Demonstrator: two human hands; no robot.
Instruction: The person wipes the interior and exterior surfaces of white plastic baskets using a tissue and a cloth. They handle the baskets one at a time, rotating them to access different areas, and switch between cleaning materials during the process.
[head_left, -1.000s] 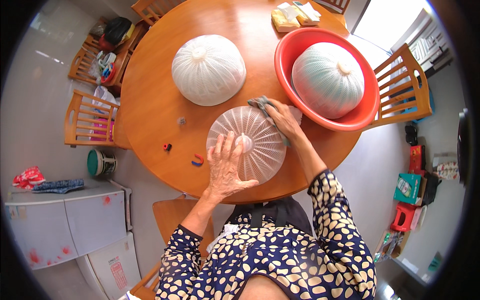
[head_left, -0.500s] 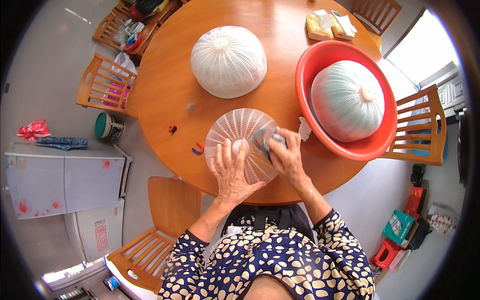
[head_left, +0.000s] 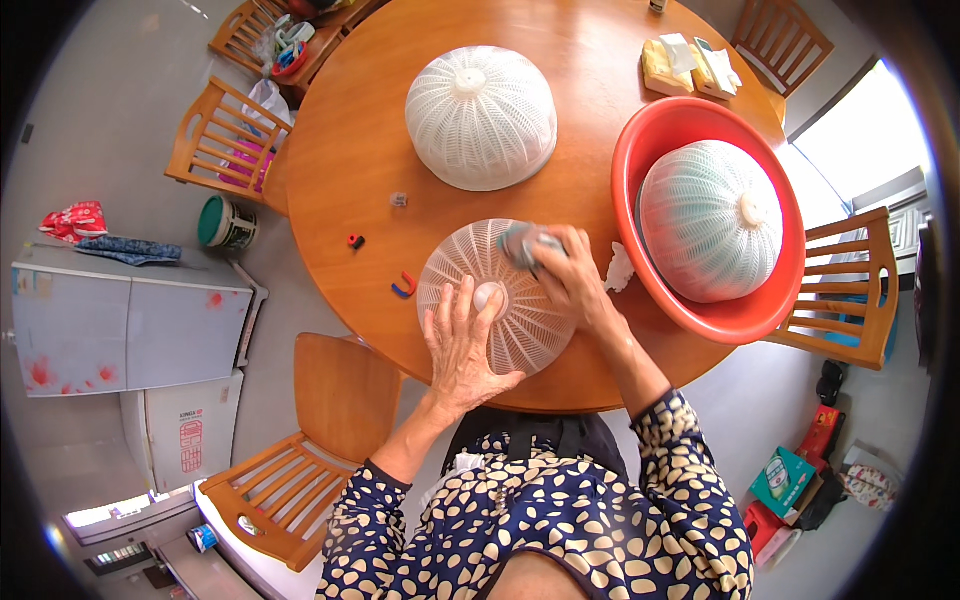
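A white slotted plastic dome cover [head_left: 535, 335] with a round knob lies in front of me on the table. My left hand [head_left: 460, 345] rests on it, fingers spread flat beside the knob. My right hand [head_left: 582, 280] grips a bunched grey-green cloth [head_left: 522, 245] against the far right part of the cover. The cloth's exact kind is hard to make out. Farther back sits a second white dome cover [head_left: 480, 120]. On the right, a pale dome cover with a greenish tint [head_left: 710, 220] sits in a large red basin [head_left: 632, 180].
A red-and-blue U-shaped magnet [head_left: 404, 286], a small red-and-black piece [head_left: 356, 242] and a small clear item [head_left: 399, 200] lie left of my hands. Crumpled white tissue [head_left: 619, 268] lies beside the basin. Yellow tissue packs [head_left: 668, 66] lie far right. Wooden chairs [head_left: 345, 395] surround the round table [head_left: 340, 120].
My right hand has moved the cloth away from me and slightly left, toward the cover's far side. My left hand stays beside the knob. The whole view has turned slightly.
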